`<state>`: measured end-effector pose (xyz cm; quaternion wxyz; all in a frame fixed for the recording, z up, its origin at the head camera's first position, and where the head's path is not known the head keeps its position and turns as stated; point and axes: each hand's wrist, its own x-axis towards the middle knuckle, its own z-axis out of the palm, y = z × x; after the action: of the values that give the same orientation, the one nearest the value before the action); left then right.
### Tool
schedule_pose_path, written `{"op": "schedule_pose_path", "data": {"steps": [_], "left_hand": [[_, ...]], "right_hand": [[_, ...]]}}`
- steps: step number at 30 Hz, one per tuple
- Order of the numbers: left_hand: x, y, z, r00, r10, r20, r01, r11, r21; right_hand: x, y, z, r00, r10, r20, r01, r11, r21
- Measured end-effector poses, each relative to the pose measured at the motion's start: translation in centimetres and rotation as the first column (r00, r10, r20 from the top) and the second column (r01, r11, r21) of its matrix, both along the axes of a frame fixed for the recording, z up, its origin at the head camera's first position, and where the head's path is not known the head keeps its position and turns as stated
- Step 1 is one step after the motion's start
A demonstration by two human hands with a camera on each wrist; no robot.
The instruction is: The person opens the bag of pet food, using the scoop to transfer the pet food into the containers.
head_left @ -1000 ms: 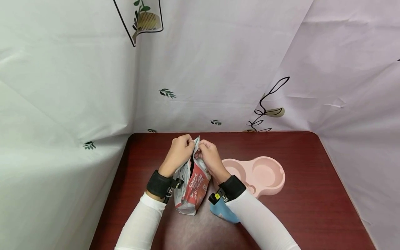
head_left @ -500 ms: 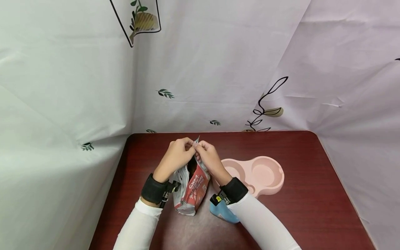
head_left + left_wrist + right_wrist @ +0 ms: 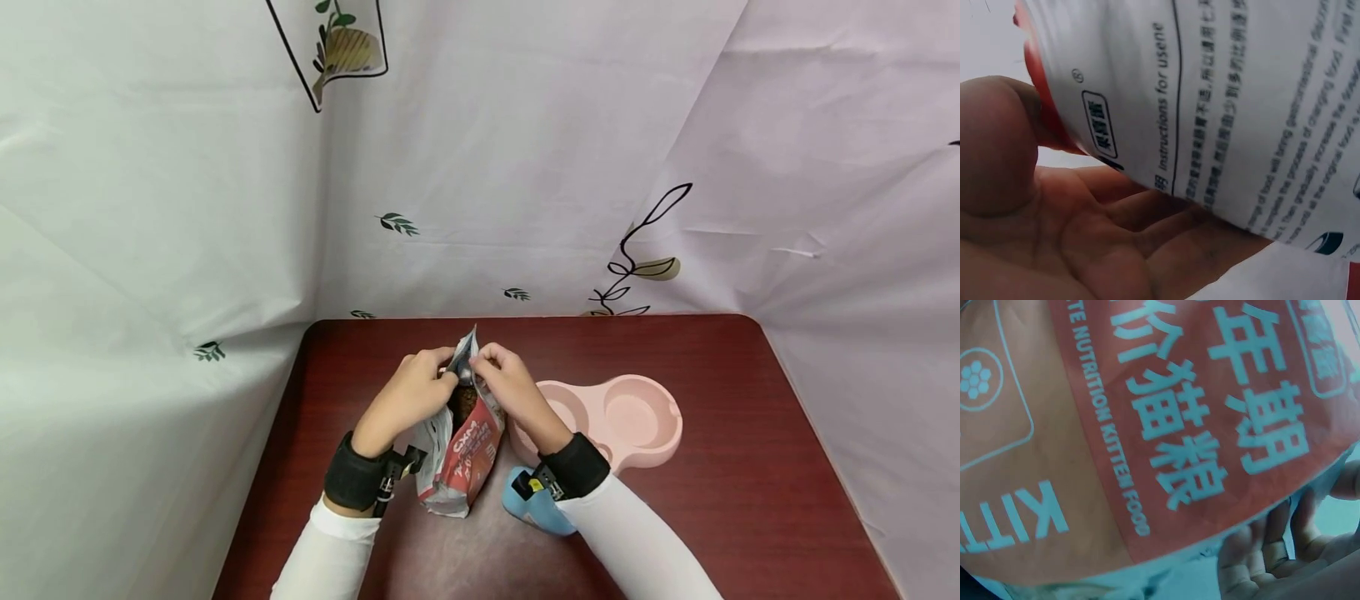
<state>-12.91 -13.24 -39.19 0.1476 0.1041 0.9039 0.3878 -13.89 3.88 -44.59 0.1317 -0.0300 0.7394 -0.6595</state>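
A red and white bag of kitten food [image 3: 474, 458] stands on the table with its mouth parted. Brown kibble [image 3: 465, 403] shows inside. My left hand [image 3: 411, 390] pinches the left side of the opening between thumb and fingers. On the opposite edge, the thumb and fingers of my right hand [image 3: 513, 385] pinch the rim. Printed instructions cover the bag's side [image 3: 1210, 119] in the left wrist view, above the palm [image 3: 1091, 244]. The red front panel [image 3: 1166, 425] fills most of the right wrist view, with curled fingers [image 3: 1250, 553] at its edge.
A pink double bowl [image 3: 602, 406] lies right of the bag, partly behind my right forearm. Below my right wrist sits a blue rounded object [image 3: 546, 515], partly covered by the wrist strap. A patterned white curtain [image 3: 480, 167] hangs behind the dark red table [image 3: 750, 467].
My hands have moved apart and the left one has dropped slightly down and left. The bag's mouth has widened, so the kibble now shows. Bowl and blue object have stayed put.
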Motion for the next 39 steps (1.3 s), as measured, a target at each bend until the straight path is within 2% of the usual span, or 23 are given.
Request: {"op": "schedule_pose_path", "data": {"steps": [4, 8, 12, 19, 26, 31, 36, 39], "left_hand": [[0.2, -0.4, 0.2, 0.999, 0.010, -0.032, -0.010, 1.000, -0.012], [0.4, -0.7, 0.4, 0.999, 0.010, -0.045, -0.010, 1.000, -0.012], [0.8, -1.0, 0.6, 0.999, 0.019, -0.050, -0.019, 1.000, -0.009], [1.8, -0.9, 0.7, 0.999, 0.032, -0.012, -0.032, 0.999, -0.025], [2.6, 0.0, 0.6, 0.999, 0.041, -0.002, -0.041, 0.999, -0.035], [3.0, 0.5, 0.4, 0.999, 0.037, 0.027, -0.036, 0.999, -0.032], [3.0, 0.6, 0.3, 0.997, 0.024, 0.070, -0.023, 1.000, -0.007], [2.9, 0.4, 0.1, 0.997, 0.025, 0.073, -0.025, 1.000, 0.003]], "right_hand": [[0.1, 0.8, 0.3, 1.000, 0.010, -0.004, -0.010, 0.999, 0.032], [0.3, 1.9, 0.8, 0.998, 0.063, -0.010, -0.062, 0.996, 0.065], [0.5, 2.9, 1.1, 0.994, 0.112, -0.007, -0.110, 0.984, 0.139], [1.5, 2.8, 2.2, 0.983, 0.180, -0.021, -0.168, 0.950, 0.264], [2.4, 2.7, 2.5, 0.945, 0.319, -0.070, -0.272, 0.888, 0.371], [2.4, 3.2, 2.4, 0.934, 0.351, -0.065, -0.310, 0.889, 0.336], [2.4, 3.9, 2.1, 0.919, 0.394, 0.016, -0.391, 0.905, 0.170], [2.5, 4.3, 1.9, 0.914, 0.396, 0.089, -0.402, 0.913, 0.066]]}}
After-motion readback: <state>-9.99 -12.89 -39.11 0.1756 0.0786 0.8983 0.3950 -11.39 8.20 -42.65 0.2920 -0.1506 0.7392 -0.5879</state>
